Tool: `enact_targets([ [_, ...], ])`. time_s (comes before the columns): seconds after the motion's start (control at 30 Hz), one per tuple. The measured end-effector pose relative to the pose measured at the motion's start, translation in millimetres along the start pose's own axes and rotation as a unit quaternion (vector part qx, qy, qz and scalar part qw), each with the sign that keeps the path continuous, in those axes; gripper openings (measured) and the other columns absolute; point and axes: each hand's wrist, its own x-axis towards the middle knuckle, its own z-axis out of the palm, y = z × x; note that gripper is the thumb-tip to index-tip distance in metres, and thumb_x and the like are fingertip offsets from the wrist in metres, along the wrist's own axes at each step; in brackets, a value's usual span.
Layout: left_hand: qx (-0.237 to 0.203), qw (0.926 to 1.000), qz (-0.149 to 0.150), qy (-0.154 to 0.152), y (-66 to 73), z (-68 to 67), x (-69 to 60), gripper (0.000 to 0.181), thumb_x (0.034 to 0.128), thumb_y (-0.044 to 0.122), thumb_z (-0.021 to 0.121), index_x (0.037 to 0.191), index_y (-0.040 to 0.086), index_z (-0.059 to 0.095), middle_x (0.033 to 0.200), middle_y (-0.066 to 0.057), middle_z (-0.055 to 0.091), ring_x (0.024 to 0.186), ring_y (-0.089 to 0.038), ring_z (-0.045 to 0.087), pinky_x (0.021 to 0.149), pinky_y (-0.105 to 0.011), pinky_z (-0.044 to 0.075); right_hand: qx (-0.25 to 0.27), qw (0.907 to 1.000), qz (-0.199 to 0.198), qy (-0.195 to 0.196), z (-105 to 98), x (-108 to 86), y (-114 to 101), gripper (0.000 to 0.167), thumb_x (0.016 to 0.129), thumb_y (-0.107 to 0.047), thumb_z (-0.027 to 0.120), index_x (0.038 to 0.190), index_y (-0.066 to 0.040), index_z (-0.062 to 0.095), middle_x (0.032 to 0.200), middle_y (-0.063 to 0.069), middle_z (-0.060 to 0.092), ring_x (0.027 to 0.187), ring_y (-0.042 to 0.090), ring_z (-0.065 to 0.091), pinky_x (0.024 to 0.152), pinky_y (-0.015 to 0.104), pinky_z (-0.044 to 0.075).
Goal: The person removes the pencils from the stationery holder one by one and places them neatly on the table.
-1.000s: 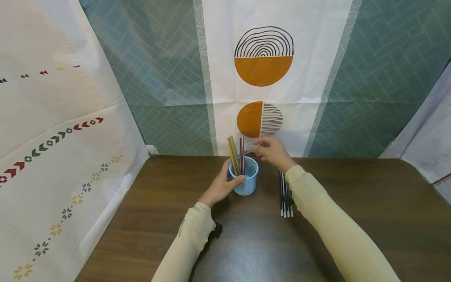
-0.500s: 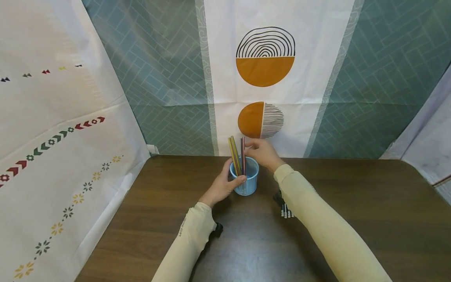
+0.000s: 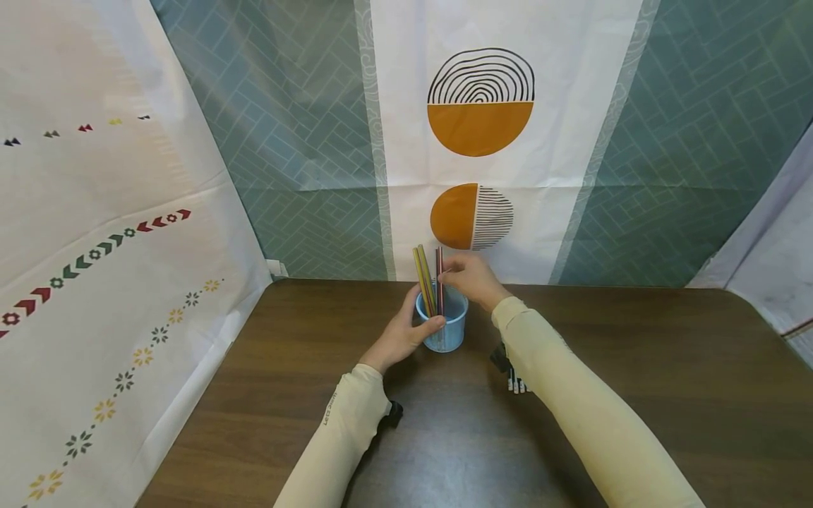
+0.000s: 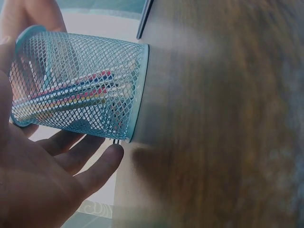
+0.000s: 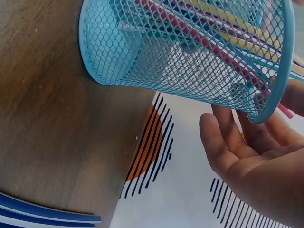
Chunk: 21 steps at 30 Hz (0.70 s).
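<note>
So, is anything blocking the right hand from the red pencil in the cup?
Nothing visible is. The right hand is right at the red pencil where it sticks out of the cup; the left hand holds the cup from the other side.

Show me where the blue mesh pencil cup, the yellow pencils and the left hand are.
Blue mesh pencil cup [image 5: 183, 61]: right wrist view, on its mesh side wall.
Yellow pencils [image 3: 425, 271]: head view, on one shaft.
Left hand [image 3: 400, 336]: head view, middle of the hand.
</note>
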Motion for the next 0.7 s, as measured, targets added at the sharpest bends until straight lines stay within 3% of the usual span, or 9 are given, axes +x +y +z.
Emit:
enact_targets([
  [0.23,-0.013,0.9999,0.007,-0.009,0.3,-0.7,0.2,0.08,0.0977,0.036,0.067,0.16,0.034,0.017,0.158,-0.011,0.034,0.141,-0.034,0.035,0.112,-0.06,0.027,-0.009,0.9999,0.01,-0.003,0,2.3,5,0.021,0.097,-0.008,0.065,0.116,0.001,0.07,0.115,0.015,0.066,0.109,0.032,0.057,0.098,0.048,0.047],
  [0.47,-0.002,1.0,0.002,-0.003,0.0,-0.2,1.1,0.078,0.0965,0.044,0.067,0.158,0.037,0.02,0.157,-0.009,0.037,0.139,-0.032,0.039,0.111,-0.06,0.029,-0.011,0.9997,0.023,0.004,-3,2.4,6,0.02,0.096,-0.012,0.068,0.113,-0.001,0.068,0.116,0.014,0.066,0.111,0.032,0.056,0.099,0.048,0.047],
  [0.7,0.001,1.0,0.002,0.005,0.2,0.9,0.5,0.075,0.0974,0.039,0.067,0.157,0.036,0.021,0.156,-0.008,0.039,0.139,-0.032,0.039,0.112,-0.06,0.028,0.009,0.9993,0.032,0.018,-9,2.6,3,0.017,0.096,-0.013,0.068,0.109,-0.003,0.063,0.118,0.015,0.062,0.108,0.033,0.055,0.096,0.047,0.049],
])
